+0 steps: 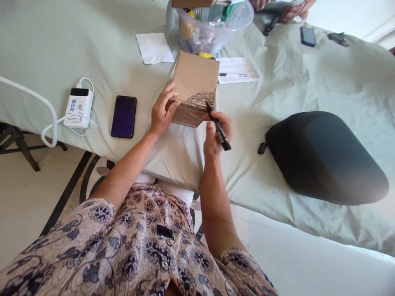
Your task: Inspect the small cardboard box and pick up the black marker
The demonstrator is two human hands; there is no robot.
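Note:
A brown cardboard box (194, 82) lies on the pale green tablecloth (101, 57) at the centre. My left hand (162, 113) grips the box's near left corner, fingers curled over its edge. My right hand (216, 133) is closed around a black marker (218, 127). The marker's tip touches a dark scribbled patch (200, 99) on the box's near right corner.
A black phone (124, 116) and a white power bank (78, 107) with a cable lie to the left. A black padded case (324, 156) sits at right. Behind the box stand a clear plastic tub (212, 24), paper sheets (154, 48), a pen (233, 75). Another person's hands (290, 10) show at the top.

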